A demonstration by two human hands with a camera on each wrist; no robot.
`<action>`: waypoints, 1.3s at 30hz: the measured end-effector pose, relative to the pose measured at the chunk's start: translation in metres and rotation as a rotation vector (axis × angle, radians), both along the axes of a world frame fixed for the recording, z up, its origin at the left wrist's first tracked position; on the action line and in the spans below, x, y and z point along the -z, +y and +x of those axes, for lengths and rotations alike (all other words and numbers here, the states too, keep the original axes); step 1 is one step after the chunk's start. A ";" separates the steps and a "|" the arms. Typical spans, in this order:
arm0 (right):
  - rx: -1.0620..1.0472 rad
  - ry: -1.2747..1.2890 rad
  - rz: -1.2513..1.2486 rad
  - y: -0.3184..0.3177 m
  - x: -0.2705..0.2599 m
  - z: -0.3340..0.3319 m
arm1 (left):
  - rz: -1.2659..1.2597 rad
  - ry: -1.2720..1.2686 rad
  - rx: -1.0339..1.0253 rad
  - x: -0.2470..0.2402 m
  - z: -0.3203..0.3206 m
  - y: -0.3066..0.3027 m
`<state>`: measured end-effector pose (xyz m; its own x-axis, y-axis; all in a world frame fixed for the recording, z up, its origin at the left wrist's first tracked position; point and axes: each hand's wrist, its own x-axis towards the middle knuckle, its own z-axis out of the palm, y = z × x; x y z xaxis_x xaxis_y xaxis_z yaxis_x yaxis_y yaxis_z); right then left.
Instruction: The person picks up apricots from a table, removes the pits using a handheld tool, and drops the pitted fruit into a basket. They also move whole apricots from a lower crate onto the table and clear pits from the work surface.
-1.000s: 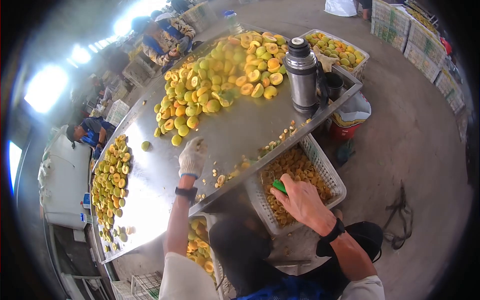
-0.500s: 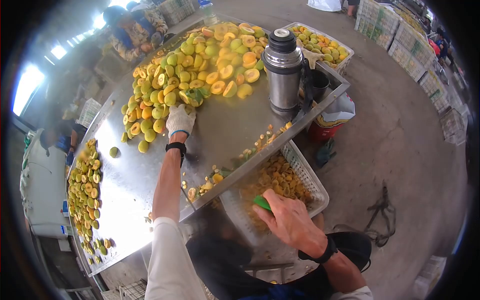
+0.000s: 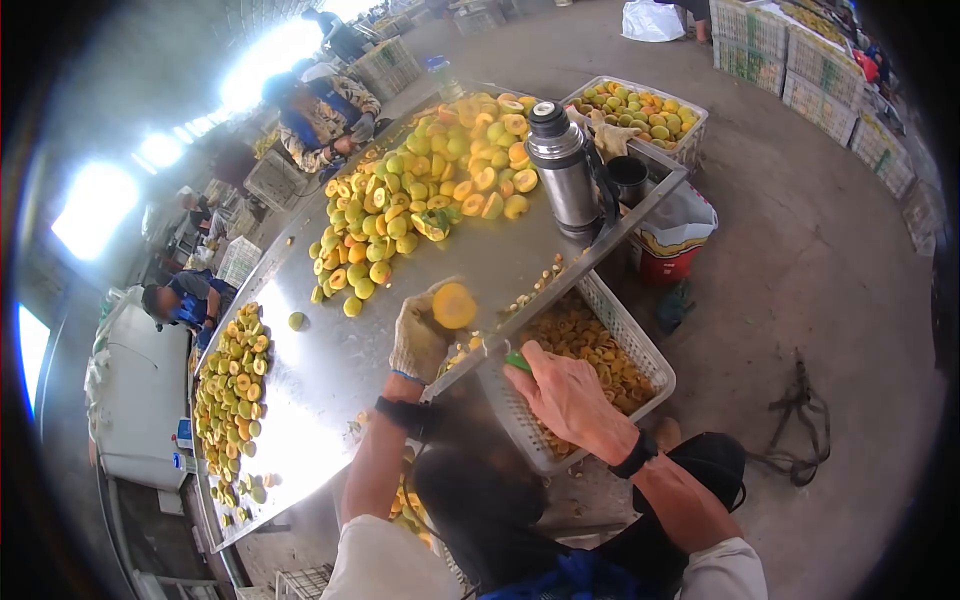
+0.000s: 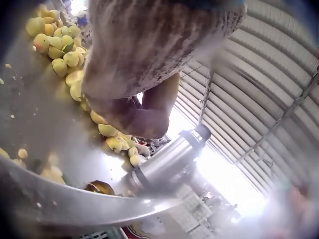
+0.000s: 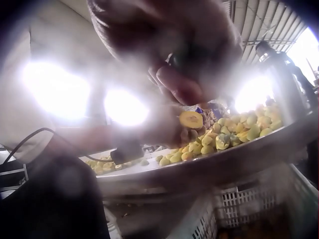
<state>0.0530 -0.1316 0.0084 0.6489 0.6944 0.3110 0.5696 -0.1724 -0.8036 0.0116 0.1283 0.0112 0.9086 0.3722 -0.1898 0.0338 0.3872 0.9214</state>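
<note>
Over the near edge of the metal table (image 3: 320, 370), my left hand (image 3: 418, 338), in a white knitted glove, holds a yellow fruit half (image 3: 455, 306) with its flat cut face showing. The same fruit half (image 5: 191, 120) shows a pit hollow in the right wrist view. My bare right hand (image 3: 580, 400) grips a tool by its green handle (image 3: 517, 362), close to the table edge and right of the gloved hand; the tool's working end is hidden. Beyond the left hand lies a large pile of green-yellow fruit (image 3: 400, 195), many of them halved.
A steel thermos (image 3: 565, 180) and a dark cup (image 3: 628, 178) stand at the table's right edge. Below is a white crate (image 3: 645, 350) of fruit scraps. More halves (image 3: 230, 390) lie at the left. Another fruit crate (image 3: 700, 130) stands behind; people sit across the table.
My left hand reached out to the fruit pile, then came back toward the near edge with a fruit half in it. The right hand has kept its grip on the green handle.
</note>
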 end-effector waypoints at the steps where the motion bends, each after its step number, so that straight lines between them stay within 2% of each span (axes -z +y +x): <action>1: 0.012 -0.005 0.035 0.000 0.000 -0.001 | 0.075 -0.039 0.097 -0.001 -0.008 -0.007; 4: 0.041 -0.011 0.094 -0.001 -0.002 0.000 | -0.040 -0.005 -0.001 -0.020 -0.013 -0.056; 5: 0.045 -0.006 0.088 -0.003 -0.003 0.001 | 0.525 -0.053 -0.035 -0.034 -0.018 -0.087; 8: 0.049 -0.040 0.063 -0.008 0.000 0.001 | 0.192 -0.151 -0.044 -0.018 -0.016 -0.100; 12: 0.118 -0.052 0.045 -0.007 0.007 -0.001 | 0.124 -0.219 -0.111 -0.001 -0.005 -0.117; 14: 0.110 0.076 0.009 -0.009 0.000 0.002 | 0.098 -0.257 -0.149 -0.004 -0.001 -0.127; 15: 0.105 0.144 -0.012 -0.010 -0.002 0.003 | 0.125 -0.274 -0.161 -0.001 0.001 -0.128; 21: 0.087 0.076 -0.032 0.000 0.011 0.010 | 0.219 -0.301 -0.292 0.008 0.009 -0.131; 26: 0.001 0.154 0.028 0.005 0.024 0.002 | 0.302 -0.311 -0.439 0.012 0.014 -0.139; 30: -0.057 0.169 -0.010 -0.003 0.013 0.002 | 0.377 -0.258 -0.438 0.011 0.009 -0.139; 33: -0.130 0.225 0.108 -0.008 0.015 0.004 | 0.432 -0.216 -0.422 0.008 0.007 -0.141; 36: -0.145 0.202 0.117 -0.014 0.022 0.005 | 0.465 -0.200 -0.390 0.007 0.002 -0.147; 39: -0.327 0.637 0.011 -0.026 0.015 0.013 | 0.524 -0.198 -0.283 0.006 -0.002 -0.147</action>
<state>0.0663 -0.1577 -0.0065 0.4656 0.8835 -0.0510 0.0101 -0.0629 -0.9980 0.0100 -0.0187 0.0047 0.7605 0.6013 0.2452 -0.1949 -0.1488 0.9695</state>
